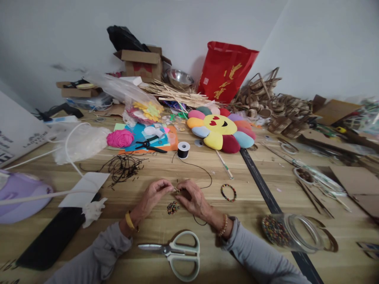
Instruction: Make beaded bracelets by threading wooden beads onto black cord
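My left hand [155, 195] and my right hand [194, 199] meet above the wooden table, fingertips almost touching. The left fingers pinch something tiny, perhaps a bead or cord end. In my right hand is black cord [211, 173], which loops in from the right and shows again below the wrist. A little dark stringing shows between the fingertips; its detail is too small to tell. Just below lies a small pile of coloured beads [173, 208]. To the right rests a beaded bracelet [228, 193]. The white-and-black cord spool [183, 150] stands beyond my hands.
Scissors [177, 252] with pale handles lie in front of me. A clear jar of beads [278, 230] lies tipped at right. Cut black cords [124, 167], pliers [149, 144] and pink yarn [120, 138] are at left. A flower cushion [220, 126] sits at the back.
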